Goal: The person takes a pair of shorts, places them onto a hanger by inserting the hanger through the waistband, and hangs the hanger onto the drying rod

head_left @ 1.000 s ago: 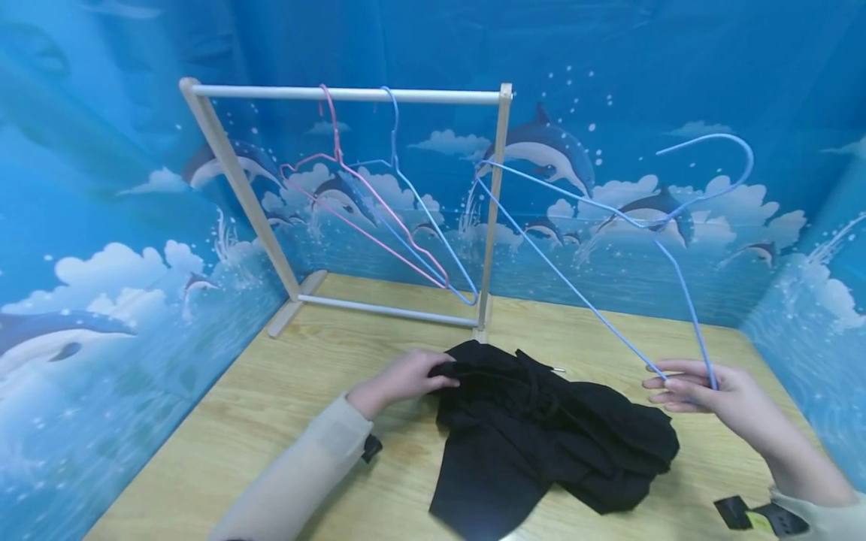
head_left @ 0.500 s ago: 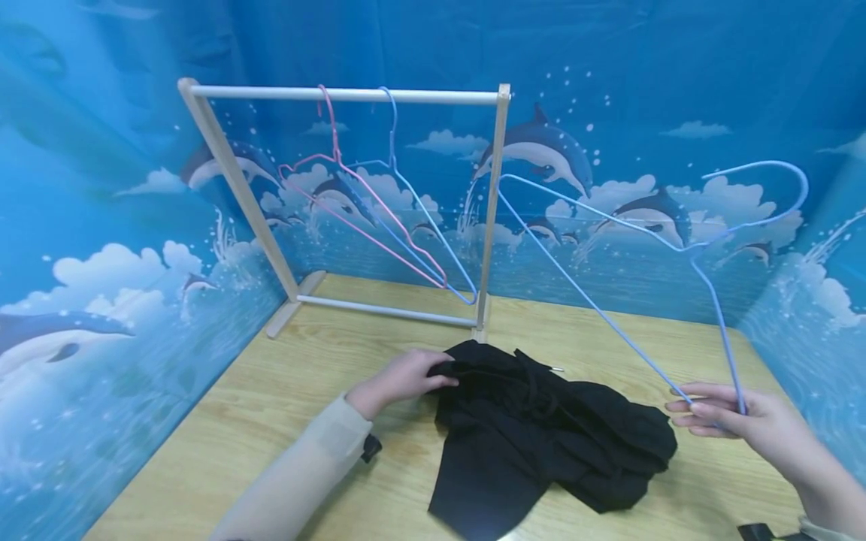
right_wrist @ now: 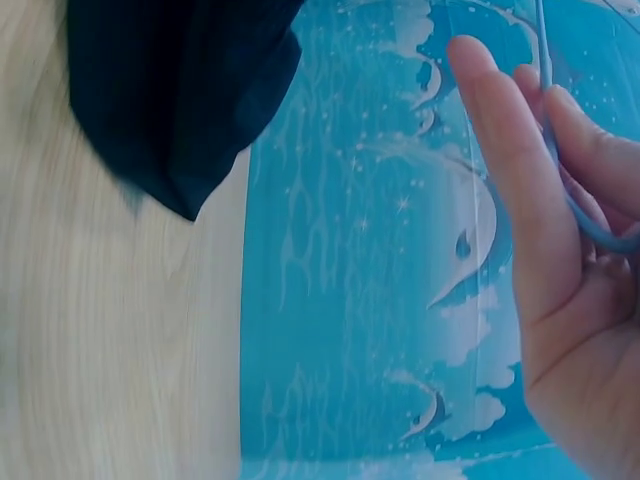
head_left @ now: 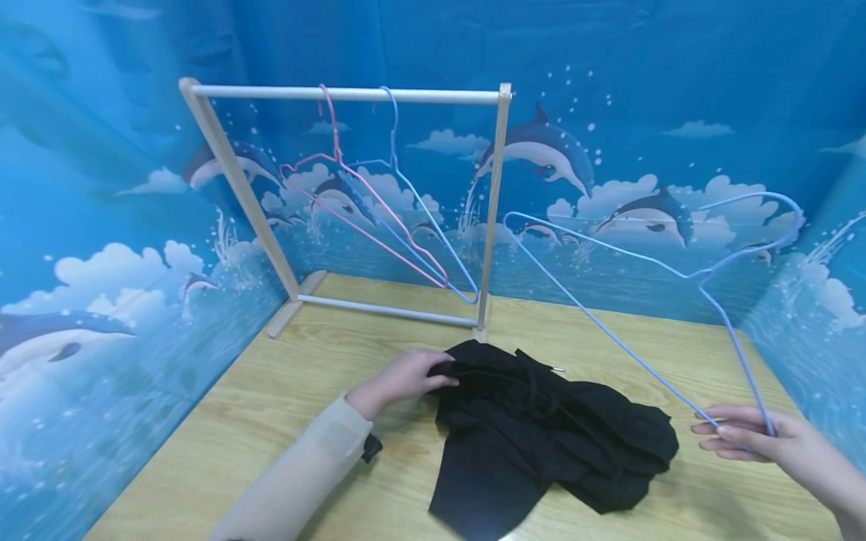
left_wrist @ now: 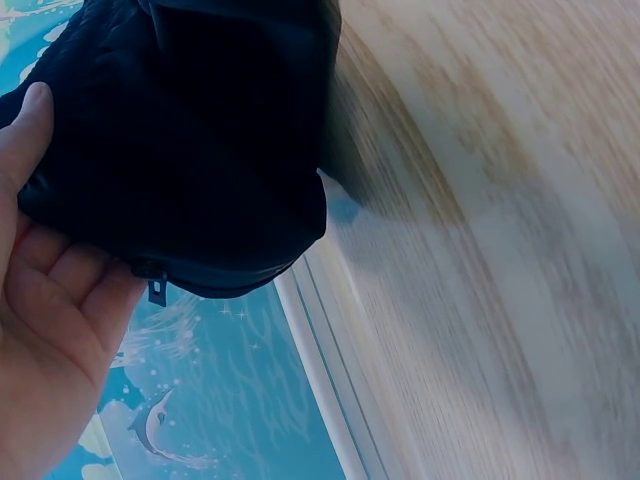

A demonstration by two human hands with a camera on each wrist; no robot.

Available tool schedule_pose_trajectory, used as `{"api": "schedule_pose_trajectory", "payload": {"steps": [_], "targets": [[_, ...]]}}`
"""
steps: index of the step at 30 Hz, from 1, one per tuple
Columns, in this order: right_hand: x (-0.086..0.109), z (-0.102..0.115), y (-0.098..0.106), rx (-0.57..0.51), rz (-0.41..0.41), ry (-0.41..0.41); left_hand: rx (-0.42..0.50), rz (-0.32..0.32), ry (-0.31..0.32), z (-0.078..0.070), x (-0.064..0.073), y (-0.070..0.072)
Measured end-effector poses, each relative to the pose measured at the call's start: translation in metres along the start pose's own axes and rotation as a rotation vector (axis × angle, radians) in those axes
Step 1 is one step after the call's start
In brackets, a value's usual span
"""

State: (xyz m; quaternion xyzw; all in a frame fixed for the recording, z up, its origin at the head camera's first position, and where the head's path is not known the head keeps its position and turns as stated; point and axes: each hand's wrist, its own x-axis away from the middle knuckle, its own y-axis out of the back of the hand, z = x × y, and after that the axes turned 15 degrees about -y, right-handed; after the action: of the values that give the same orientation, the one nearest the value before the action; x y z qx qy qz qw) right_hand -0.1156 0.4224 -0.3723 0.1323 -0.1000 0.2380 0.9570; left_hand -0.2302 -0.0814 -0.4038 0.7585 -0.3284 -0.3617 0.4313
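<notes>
A black garment [head_left: 541, 443] with a drawstring lies crumpled on the table. My left hand [head_left: 406, 376] pinches its upper left edge between thumb and fingers. In the left wrist view a small zipper pull [left_wrist: 157, 290] dangles from the dark cloth [left_wrist: 220, 150] beside the fingers. Off to the right, my right hand [head_left: 771, 439] holds a blue wire hanger [head_left: 700, 275] by one lower corner. The hanger is tilted in the air, its hook to the upper right and its far corner to the left. Right-wrist footage shows the wire [right_wrist: 598, 232] between thumb and fingers.
Behind the garment stands a wooden rack [head_left: 497, 203] with a white top rail [head_left: 264, 92]. From it hang a pink hanger [head_left: 336, 143] and another blue hanger [head_left: 394, 143]. A dolphin-printed backdrop [head_left: 649, 83] encloses the wooden table [head_left: 284, 391] at the back and sides.
My right hand has moved right and down, carrying the blue hanger away from the rack, with its hook now lower. The left hand and the garment stay where they were.
</notes>
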Motion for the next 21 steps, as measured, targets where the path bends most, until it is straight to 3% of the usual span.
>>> {"api": "schedule_pose_trajectory", "payload": {"steps": [10, 16, 21], "targets": [[0.014, -0.014, 0.020, -0.132, 0.113, -0.184, 0.003, 0.007, 0.015, -0.001, -0.001, 0.002], [0.016, -0.021, 0.028, -0.209, 0.218, -0.046, 0.000, 0.017, 0.026, -0.001, -0.001, 0.003], [0.021, -0.028, 0.033, -0.253, 0.263, -0.043, 0.009, 0.023, 0.038, -0.001, 0.000, 0.002]]}}
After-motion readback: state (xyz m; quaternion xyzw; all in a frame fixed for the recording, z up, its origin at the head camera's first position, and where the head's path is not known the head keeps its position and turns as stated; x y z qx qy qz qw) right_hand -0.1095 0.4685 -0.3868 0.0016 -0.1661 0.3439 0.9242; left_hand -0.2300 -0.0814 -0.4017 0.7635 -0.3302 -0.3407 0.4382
